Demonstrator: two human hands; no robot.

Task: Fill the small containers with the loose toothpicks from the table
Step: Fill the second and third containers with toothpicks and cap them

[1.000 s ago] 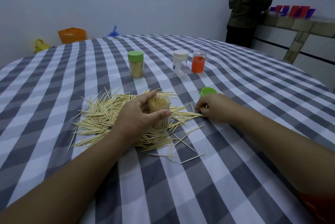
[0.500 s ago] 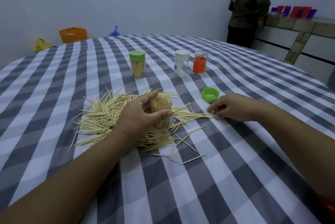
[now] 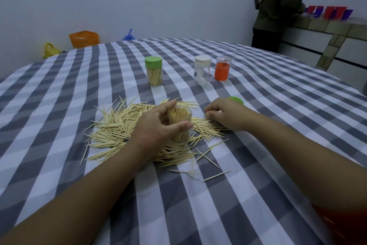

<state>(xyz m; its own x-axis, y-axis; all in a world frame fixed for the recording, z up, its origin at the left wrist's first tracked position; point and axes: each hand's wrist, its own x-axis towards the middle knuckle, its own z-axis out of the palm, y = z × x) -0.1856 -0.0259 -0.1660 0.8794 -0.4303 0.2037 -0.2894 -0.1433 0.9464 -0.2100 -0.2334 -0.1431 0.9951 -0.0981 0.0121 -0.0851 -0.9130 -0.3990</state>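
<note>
A heap of loose toothpicks point(image 3: 117, 127) lies on the grey-and-white checked tablecloth point(image 3: 258, 105). In the heap stands a clear, lidless container point(image 3: 181, 117) packed with upright toothpicks, and my left hand point(image 3: 155, 127) grips it with thumb and fingers around its wall. My right hand point(image 3: 226, 114) rests on the right edge of the heap, its curled fingertips pinching at toothpicks there. A loose green lid point(image 3: 237, 100) peeks out just behind that hand.
Farther back stand a green-lidded container of toothpicks point(image 3: 153, 71), a white-lidded clear one point(image 3: 202, 70) and a clear one with orange inside point(image 3: 222, 68). A person point(image 3: 278, 6) stands at a tiled counter point(image 3: 327, 34) at the back right. Coloured bags point(image 3: 84, 38) lie behind the table.
My right hand has moved away from the green lid and then come left onto the right edge of the toothpick heap. My left hand keeps gripping the container.
</note>
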